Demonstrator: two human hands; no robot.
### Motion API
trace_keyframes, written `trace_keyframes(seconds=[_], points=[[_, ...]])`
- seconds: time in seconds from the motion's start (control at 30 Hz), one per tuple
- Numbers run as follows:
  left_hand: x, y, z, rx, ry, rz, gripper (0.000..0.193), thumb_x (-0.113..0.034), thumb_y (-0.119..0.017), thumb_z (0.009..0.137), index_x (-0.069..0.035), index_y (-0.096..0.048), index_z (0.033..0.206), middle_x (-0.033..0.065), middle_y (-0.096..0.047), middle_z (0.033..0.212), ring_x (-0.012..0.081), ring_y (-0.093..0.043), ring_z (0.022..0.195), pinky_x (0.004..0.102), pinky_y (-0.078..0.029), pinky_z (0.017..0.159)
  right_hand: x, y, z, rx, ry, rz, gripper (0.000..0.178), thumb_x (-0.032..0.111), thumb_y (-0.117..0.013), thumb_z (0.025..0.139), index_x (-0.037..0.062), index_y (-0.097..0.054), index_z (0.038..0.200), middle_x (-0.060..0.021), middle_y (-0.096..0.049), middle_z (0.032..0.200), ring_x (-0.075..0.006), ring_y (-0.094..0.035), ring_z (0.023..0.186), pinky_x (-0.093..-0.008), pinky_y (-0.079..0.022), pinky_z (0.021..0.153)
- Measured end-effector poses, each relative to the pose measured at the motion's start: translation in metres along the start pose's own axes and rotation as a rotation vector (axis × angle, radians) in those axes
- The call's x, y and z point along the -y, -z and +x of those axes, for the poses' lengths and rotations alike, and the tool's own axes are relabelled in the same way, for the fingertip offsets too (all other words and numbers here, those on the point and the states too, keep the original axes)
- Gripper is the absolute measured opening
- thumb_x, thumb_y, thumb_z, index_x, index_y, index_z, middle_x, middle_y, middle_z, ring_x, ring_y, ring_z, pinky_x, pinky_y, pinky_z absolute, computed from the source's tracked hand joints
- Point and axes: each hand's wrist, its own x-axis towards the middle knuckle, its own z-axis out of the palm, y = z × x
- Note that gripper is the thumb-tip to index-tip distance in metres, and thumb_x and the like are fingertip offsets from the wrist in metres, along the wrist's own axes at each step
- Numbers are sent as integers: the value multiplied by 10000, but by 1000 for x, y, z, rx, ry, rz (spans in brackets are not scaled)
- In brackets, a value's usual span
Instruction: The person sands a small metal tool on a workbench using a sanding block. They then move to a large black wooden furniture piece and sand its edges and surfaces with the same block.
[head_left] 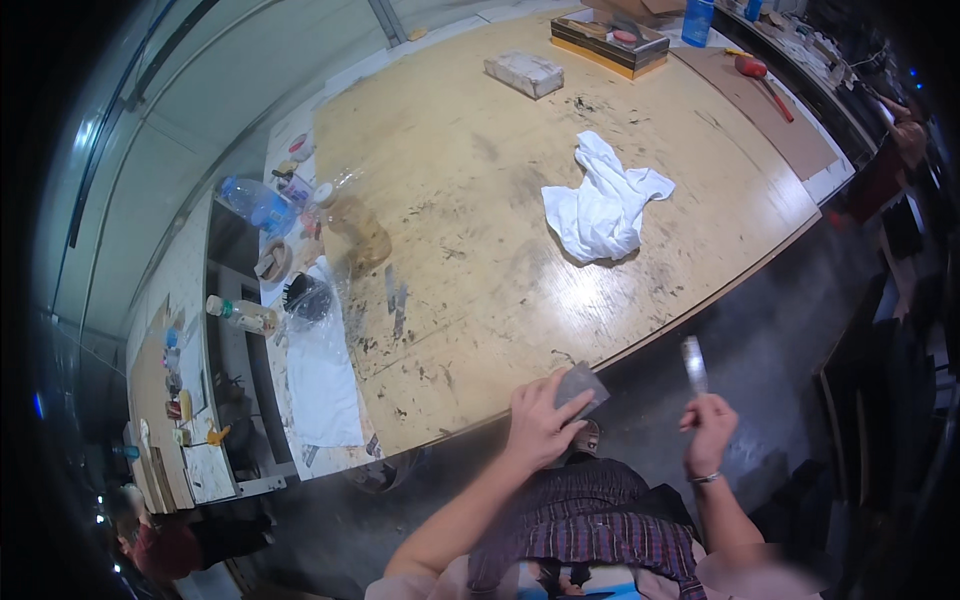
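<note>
Handling step, seemingly: left hand clamped on grey squarish slab, right hand around shiny silvery flat tool; next move wants both steady, imo.

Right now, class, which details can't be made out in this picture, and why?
In the head view:
- Part of the grey block: covered by the left hand.
- The lower end of the metal tool: hidden in the grip of the right hand.
- The top of the blue bottle: cut off by the upper edge.
- What the open box holds: too small to tell.
</note>
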Motion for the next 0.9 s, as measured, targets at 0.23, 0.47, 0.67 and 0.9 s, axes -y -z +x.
trace_keyframes(seconds=[0.23, 0.47, 0.67, 0.9], points=[[107, 4, 26, -237, 785, -230, 358, -138, -672, 801, -111, -709, 1156, 164, -641, 1261, 366, -595, 1162, 521, -471, 953, 24, 30, 5, -259, 115, 61, 280, 147, -556, 1012, 8, -618, 777, -16, -566, 620, -78, -529, 523, -213, -407, 485], [-17, 21, 33, 62, -95, -90, 480, -115, -708, 735, -217, -704, 1204, 155, -593, 1369, 334, -561, 1251, 519, -388, 1064, 46, 2, 14, -293, 232, 164, 275, 151, -567, 1014, 11, -621, 783, -12, -573, 648, -74, -532, 530, -217, -410, 492], [46, 29, -14, 30, 240, 193, 517, -278, -778, 716, -83, -693, 1188, 175, -637, 1280, 371, -609, 1133, 474, -429, 1000, 52, -22, 23, -172, 213, 143, 267, 158, -583, 1004, 8, -636, 790, -18, -597, 669, -72, -550, 546, -221, -427, 505], [79, 66, -34, -303, 710, -731, 484, -280, -628, 916, -31, -583, 1329, 212, -632, 1251, 342, -627, 1087, 478, -479, 970, 27, -97, -2, 184, 13, 197, 240, 129, -602, 979, -9, -666, 792, -47, -626, 632, -93, -580, 542, -215, -452, 515]])
